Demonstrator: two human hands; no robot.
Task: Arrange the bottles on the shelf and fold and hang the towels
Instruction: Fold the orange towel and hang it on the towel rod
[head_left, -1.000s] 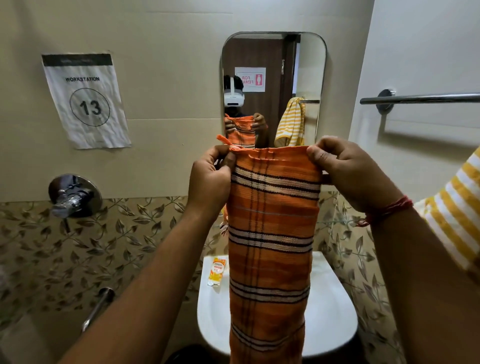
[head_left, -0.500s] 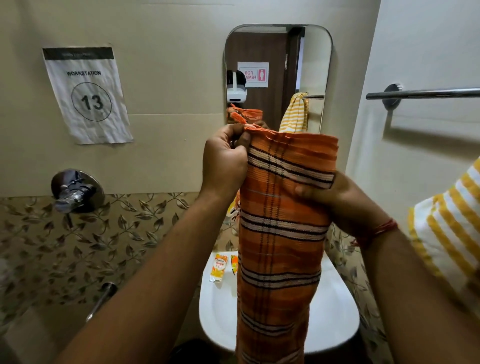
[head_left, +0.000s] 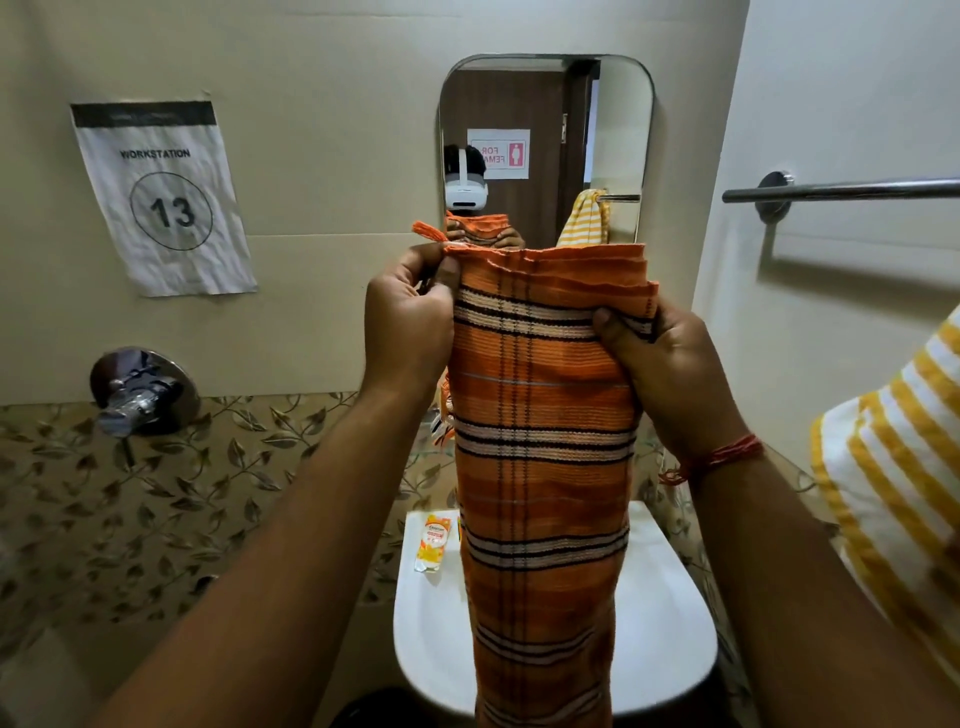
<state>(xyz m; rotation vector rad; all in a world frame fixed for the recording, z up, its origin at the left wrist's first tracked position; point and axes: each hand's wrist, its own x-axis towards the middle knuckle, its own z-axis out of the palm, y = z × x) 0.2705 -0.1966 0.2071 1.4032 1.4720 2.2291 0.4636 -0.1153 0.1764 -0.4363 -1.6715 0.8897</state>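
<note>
At nine o'clock on the wall hangs a creased paper sign, printed "WORKSTATION" above a circled "13"; it seems to mark the recording spot and has no part in the chore. Below it, at about eight o'clock, a chrome tap juts from the wall where the plain tile meets the leaf-patterned tile.

Nearer the centre, the left hand pinches the top left corner of the orange checked towel between thumb and curled fingers, just under a loose fringe of threads. I judge this grip keeps the stacked edges aligned while the cloth hangs straight down as a long, narrow, folded strip.

At six o'clock, behind the towel's lower part, is a white basin; on its rim at seven o'clock lies a small yellow and orange sachet, its lettering too small to read.

At twelve o'clock the mirror reflects a door notice, reversed, reading "FOR FEMA…" beside a pink figure, the rest hidden.

The right hand grips the towel's right side slightly below the top edge, thumb in front and fingers behind, likely squaring the layers before the hang. A red thread circles that wrist.

At two o'clock the steel towel rail is bare in the part shown, the probable destination. At four o'clock a yellow striped towel fills the frame's edge; what carries it is out of view.
</note>
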